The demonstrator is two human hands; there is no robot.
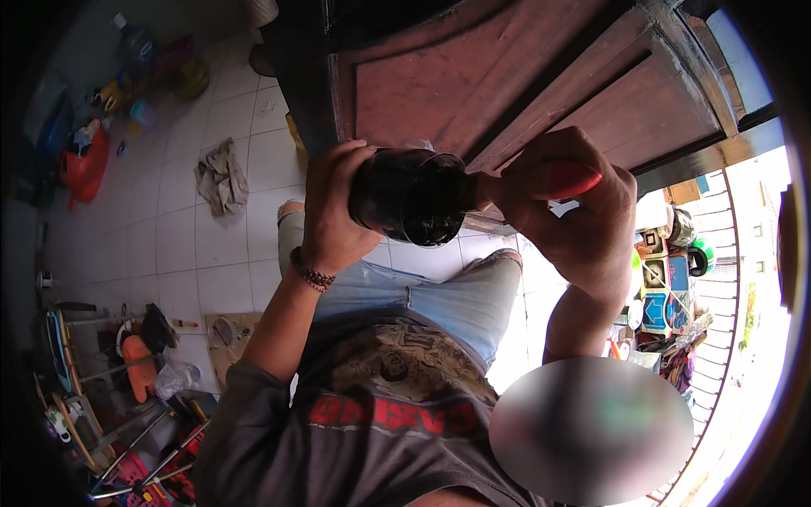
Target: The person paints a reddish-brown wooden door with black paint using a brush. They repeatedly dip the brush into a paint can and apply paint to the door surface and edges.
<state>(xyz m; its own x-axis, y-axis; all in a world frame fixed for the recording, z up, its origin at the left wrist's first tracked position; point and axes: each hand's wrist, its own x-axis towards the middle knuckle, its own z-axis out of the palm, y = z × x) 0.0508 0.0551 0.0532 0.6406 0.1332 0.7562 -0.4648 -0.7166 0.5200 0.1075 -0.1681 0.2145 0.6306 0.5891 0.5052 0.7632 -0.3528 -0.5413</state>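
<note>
Within the left grip (334,211), a dark can (393,194) is clamped; within the right grip (574,228), a red-handled brush (574,179), best drained against it.

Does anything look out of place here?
The crumpled cloth looks out of place, bunched up on the white floor tiles. The dark container in the left hand appears tilted toward the right hand; no spill shows.
</note>
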